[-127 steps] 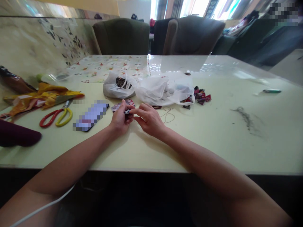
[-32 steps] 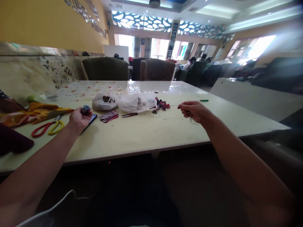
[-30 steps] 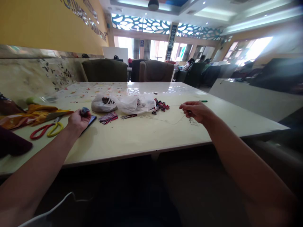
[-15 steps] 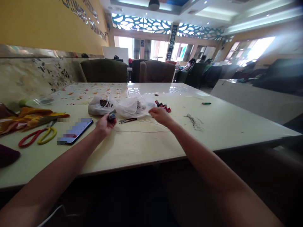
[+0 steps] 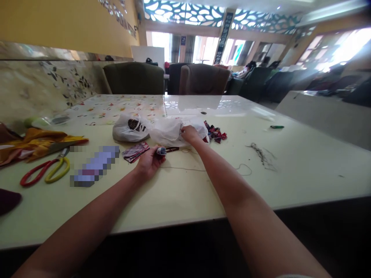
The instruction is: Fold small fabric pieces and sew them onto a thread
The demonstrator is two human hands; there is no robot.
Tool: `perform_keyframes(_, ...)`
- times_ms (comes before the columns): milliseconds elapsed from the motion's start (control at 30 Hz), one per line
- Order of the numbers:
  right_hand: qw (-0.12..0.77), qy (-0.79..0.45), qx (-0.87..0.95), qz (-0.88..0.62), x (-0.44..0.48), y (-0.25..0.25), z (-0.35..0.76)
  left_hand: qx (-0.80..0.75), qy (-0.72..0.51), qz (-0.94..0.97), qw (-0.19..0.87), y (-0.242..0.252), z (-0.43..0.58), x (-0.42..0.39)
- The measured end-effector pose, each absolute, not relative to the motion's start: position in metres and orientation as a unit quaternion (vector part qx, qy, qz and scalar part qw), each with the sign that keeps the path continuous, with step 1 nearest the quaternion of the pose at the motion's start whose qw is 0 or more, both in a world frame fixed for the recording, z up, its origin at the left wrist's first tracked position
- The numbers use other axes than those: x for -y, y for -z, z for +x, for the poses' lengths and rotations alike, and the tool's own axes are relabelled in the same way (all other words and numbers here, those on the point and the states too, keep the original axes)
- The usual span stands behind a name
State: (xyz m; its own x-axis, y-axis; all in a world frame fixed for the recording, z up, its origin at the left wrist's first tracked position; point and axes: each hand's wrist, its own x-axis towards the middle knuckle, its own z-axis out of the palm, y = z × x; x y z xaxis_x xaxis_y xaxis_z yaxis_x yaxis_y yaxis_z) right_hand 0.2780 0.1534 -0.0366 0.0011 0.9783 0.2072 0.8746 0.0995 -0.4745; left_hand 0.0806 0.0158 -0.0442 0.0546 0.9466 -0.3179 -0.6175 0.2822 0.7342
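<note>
On the pale table [image 5: 179, 204], the left hand [image 5: 147, 163] grips a small cloth bundle [image 5: 161, 151]; the right hand [image 5: 190, 134] is at the white bag [image 5: 164, 132], its grip I cannot tell.

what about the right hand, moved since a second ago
Yes, leftward: the right hand went from right of the dark red pile to its left.

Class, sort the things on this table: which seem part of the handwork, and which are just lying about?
Likely part of the work:
small cloth bundle, held in the left hand
plastic bag, by the right hand
long thread
stacked cloth pieces
snips

Likely just lying about:
phone
yellow cloth
scissors
small green item
</note>
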Motion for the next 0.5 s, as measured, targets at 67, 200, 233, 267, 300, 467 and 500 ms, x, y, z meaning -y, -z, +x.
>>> perform_keyframes(67, 0.269, -0.12, 0.68, -0.672, -0.158, 0.041, 0.28, -0.392, -0.552, 0.224, 0.701, 0.046, 0.081, -0.015)
perform_keyframes(200, 0.355, -0.142, 0.626, -0.68, -0.152, 0.038, 0.294, -0.396, -0.553, 0.228, 0.697, 0.047, 0.081, -0.016)
perform_keyframes(233, 0.377, -0.155, 0.613, -0.676, -0.147, 0.036, 0.297, -0.4, -0.554, 0.227, 0.694, 0.046, 0.081, -0.016)
perform_keyframes(267, 0.399, -0.172, 0.603, -0.67, -0.141, 0.033, 0.301, -0.404, -0.554, 0.227, 0.692, 0.046, 0.081, -0.016)
perform_keyframes(300, 0.418, -0.19, 0.594, -0.66, -0.134, 0.03, 0.303, -0.407, -0.554, 0.229, 0.689, 0.045, 0.082, -0.015)
perform_keyframes(467, 0.484, -0.28, 0.575, -0.598, -0.099, 0.021, 0.299, -0.407, -0.548, 0.272, 0.678, 0.047, 0.081, -0.012)
perform_keyframes(500, 0.494, -0.303, 0.576, -0.577, -0.093, 0.021, 0.295, -0.408, -0.544, 0.288, 0.674, 0.048, 0.081, -0.012)
